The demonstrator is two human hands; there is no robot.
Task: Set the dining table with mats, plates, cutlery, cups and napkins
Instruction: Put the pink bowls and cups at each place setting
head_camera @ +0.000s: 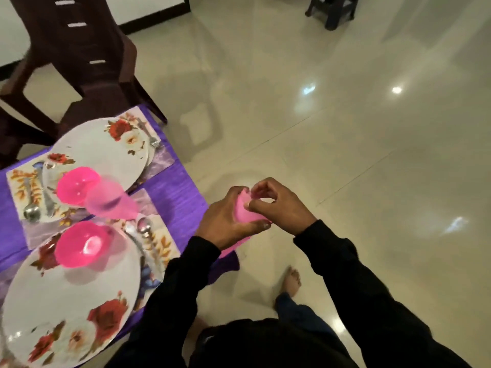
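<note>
My left hand grips a pale pink napkin off the table's right edge, above the floor. My right hand pinches the napkin's top edge with curled fingers. On the purple-covered table lie two floral mats, each with a white rose-printed plate: a far plate and a near plate. A pink bowl sits on the far plate, another pink bowl on the near one. A pink tumbler stands between them. Spoons lie left of the far plate, more cutlery right of the near plate.
A dark brown chair stands at the table's far end. A dark stool is at the top right on the glossy tiled floor. My bare foot is on the floor beside the table.
</note>
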